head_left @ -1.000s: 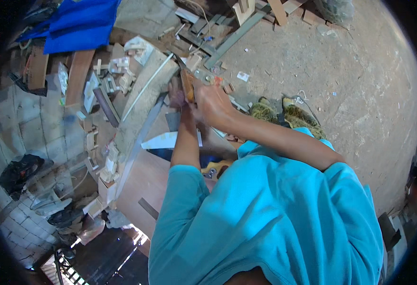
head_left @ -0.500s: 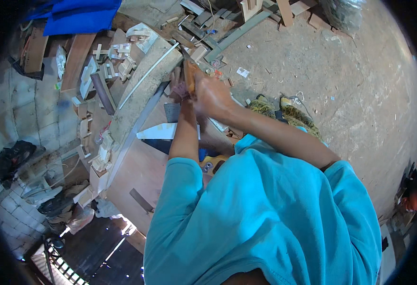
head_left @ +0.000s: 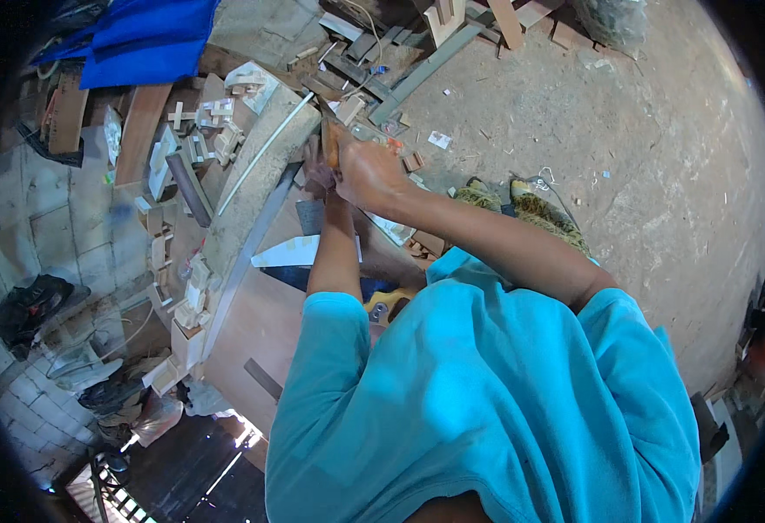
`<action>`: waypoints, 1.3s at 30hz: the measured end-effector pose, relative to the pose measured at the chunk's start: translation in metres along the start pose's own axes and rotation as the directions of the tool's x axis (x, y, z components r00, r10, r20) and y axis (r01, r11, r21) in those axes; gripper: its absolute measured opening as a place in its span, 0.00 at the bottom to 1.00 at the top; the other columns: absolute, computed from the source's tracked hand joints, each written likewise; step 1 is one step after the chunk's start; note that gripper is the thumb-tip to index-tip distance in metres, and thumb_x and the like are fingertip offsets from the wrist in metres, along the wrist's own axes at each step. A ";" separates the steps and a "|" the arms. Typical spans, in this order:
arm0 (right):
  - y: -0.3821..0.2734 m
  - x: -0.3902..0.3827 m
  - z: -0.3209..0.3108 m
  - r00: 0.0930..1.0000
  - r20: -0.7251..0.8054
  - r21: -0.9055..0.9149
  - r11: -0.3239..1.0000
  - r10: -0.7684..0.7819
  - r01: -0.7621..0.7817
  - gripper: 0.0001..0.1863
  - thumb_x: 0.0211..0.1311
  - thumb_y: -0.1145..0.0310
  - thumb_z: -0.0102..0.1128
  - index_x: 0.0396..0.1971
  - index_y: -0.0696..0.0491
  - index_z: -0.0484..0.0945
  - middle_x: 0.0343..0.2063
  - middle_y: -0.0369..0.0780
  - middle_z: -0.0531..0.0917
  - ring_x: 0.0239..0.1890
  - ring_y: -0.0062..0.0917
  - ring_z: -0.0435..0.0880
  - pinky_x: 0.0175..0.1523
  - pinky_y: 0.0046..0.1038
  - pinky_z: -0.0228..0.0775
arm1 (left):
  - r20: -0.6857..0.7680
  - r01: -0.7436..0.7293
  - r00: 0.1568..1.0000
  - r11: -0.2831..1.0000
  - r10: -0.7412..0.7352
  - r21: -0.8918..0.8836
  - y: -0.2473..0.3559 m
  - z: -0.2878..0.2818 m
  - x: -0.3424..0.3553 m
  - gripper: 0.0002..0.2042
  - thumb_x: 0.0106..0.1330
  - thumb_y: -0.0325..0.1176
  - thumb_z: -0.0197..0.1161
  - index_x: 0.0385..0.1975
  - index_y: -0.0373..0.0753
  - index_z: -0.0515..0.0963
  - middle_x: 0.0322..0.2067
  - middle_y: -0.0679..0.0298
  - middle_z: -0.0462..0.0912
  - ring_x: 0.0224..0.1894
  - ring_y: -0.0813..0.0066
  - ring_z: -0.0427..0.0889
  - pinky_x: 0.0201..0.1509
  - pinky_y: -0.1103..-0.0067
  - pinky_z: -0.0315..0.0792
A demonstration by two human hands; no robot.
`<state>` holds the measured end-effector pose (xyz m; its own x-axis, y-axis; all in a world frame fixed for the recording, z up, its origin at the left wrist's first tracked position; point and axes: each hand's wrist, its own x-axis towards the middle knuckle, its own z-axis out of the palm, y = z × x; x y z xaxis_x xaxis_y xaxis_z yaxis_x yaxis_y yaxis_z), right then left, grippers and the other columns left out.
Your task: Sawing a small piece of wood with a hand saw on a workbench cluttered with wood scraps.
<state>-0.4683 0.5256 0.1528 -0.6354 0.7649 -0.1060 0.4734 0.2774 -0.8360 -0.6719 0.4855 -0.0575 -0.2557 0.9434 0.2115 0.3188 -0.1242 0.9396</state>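
My right hand (head_left: 369,174) is closed around a wooden-handled tool (head_left: 334,144), whose dark narrow blade points up and away from me. Just left of it, partly hidden, my left hand (head_left: 317,170) has its fingers stretched out near the end of a pale, worn beam (head_left: 249,176); what lies under the fingers is hard to make out. A dark grey block (head_left: 310,215) and a white cut piece (head_left: 287,253) lie below my wrists. A tool with a yellow handle (head_left: 384,305) shows beside my left forearm on the brown board (head_left: 247,340).
Small wooden pieces (head_left: 189,292) line the left side. A blue sheet (head_left: 147,44) covers boards at top left. Offcuts (head_left: 382,83) lie beyond my hands. A concrete floor (head_left: 661,148) spreads to the right, with furry sandals (head_left: 531,213) beside my right arm.
Both hands have shifted slightly left in the picture, the right still on the tool. The surroundings rose and then dropped back a little in the view.
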 end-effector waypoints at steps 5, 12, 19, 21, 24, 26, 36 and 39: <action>0.005 -0.015 0.007 0.997 -0.069 0.087 0.995 -0.042 0.048 0.15 0.39 0.70 0.58 0.28 0.62 0.68 0.17 0.55 0.75 0.23 0.48 0.76 0.27 0.42 0.68 | -0.161 0.082 0.986 0.961 -0.040 0.263 -0.033 -0.027 -0.008 0.16 0.54 0.41 0.51 0.40 0.41 0.71 0.35 0.57 0.71 0.40 0.59 0.68 0.43 0.68 0.64; -0.001 -0.037 -0.038 0.992 -0.130 0.153 0.988 -0.002 0.022 0.14 0.40 0.72 0.57 0.28 0.61 0.67 0.18 0.54 0.75 0.24 0.49 0.75 0.28 0.43 0.66 | 0.143 -0.204 0.884 0.092 0.446 0.975 0.041 0.018 0.017 0.07 0.54 0.34 0.54 0.18 0.41 0.73 0.26 0.59 0.71 0.32 0.61 0.70 0.36 0.74 0.66; 0.008 0.018 -0.004 0.998 -0.056 0.050 0.998 0.043 -0.040 0.12 0.43 0.71 0.57 0.26 0.63 0.71 0.21 0.56 0.76 0.27 0.47 0.77 0.32 0.40 0.70 | -0.128 -0.108 0.967 0.812 0.220 0.574 0.033 0.025 0.007 0.16 0.54 0.40 0.51 0.42 0.44 0.70 0.37 0.62 0.71 0.42 0.63 0.67 0.45 0.70 0.63; 0.019 0.016 -0.004 0.995 -0.087 0.059 0.997 0.048 -0.043 0.12 0.43 0.70 0.57 0.26 0.63 0.71 0.21 0.56 0.76 0.27 0.48 0.77 0.32 0.41 0.70 | 0.068 -0.177 0.942 0.314 0.330 0.933 0.048 0.033 0.014 0.20 0.52 0.41 0.52 0.46 0.44 0.69 0.39 0.63 0.70 0.44 0.62 0.66 0.46 0.70 0.62; 0.010 0.008 0.010 0.996 -0.088 0.093 0.996 0.014 -0.006 0.13 0.43 0.70 0.58 0.27 0.64 0.70 0.20 0.56 0.76 0.26 0.49 0.77 0.31 0.42 0.69 | 0.118 -0.166 0.965 0.198 0.233 0.966 0.029 0.000 -0.002 0.18 0.51 0.40 0.53 0.42 0.43 0.70 0.35 0.63 0.70 0.43 0.63 0.67 0.43 0.72 0.64; 0.007 0.009 0.001 0.997 -0.063 0.039 0.999 0.035 -0.032 0.15 0.43 0.70 0.58 0.29 0.63 0.69 0.19 0.55 0.76 0.25 0.49 0.76 0.32 0.42 0.69 | 0.092 -0.130 0.975 0.188 0.201 0.974 0.038 0.013 0.005 0.16 0.51 0.39 0.52 0.41 0.44 0.71 0.35 0.64 0.70 0.43 0.63 0.67 0.43 0.72 0.65; 0.023 0.012 0.000 0.998 -0.013 0.094 0.994 0.060 -0.059 0.18 0.43 0.68 0.58 0.31 0.62 0.66 0.20 0.55 0.75 0.26 0.50 0.76 0.33 0.43 0.68 | -0.113 0.025 0.973 0.398 0.200 0.917 0.072 0.022 0.005 0.12 0.45 0.29 0.59 0.33 0.45 0.73 0.33 0.62 0.70 0.38 0.60 0.69 0.38 0.69 0.67; 0.024 0.006 0.008 0.999 -0.030 0.090 0.996 0.016 -0.013 0.17 0.43 0.68 0.58 0.31 0.62 0.65 0.21 0.56 0.75 0.26 0.50 0.76 0.33 0.43 0.68 | -0.011 -0.064 0.987 0.446 0.163 0.893 0.070 0.013 0.004 0.11 0.45 0.27 0.57 0.31 0.43 0.73 0.31 0.61 0.70 0.35 0.60 0.70 0.35 0.69 0.67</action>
<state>-0.4662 0.5320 0.1280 -0.6088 0.7866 -0.1031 0.4253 0.2139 -0.8794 -0.6384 0.4851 0.0056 -0.2105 0.9069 0.3650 0.9733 0.1595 0.1650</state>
